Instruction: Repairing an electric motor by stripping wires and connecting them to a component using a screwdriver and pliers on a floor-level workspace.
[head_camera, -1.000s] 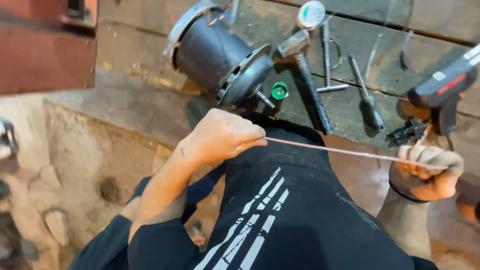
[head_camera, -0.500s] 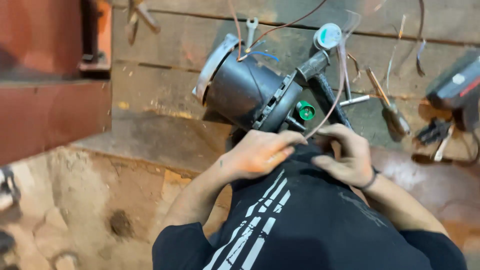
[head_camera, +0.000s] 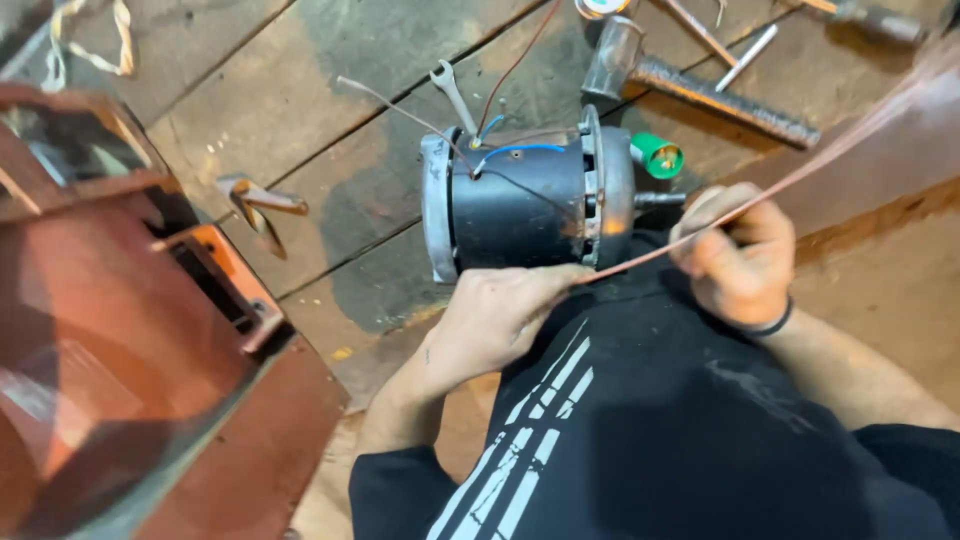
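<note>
Left hand fingers pinch copper wire at motor's lower edge. Right hand closed around same wire, strand running up-right, blurred. Electric motor lies on its side on wooden floor, leads loose on top; wire apparently not yet secured. Beyond: wrench, hammer.

single head view, looking steeply down, close over motor on workbench.

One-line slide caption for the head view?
Left hand and right hand draw a copper strand taut beside a black electric motor on the wooden floor.
</note>
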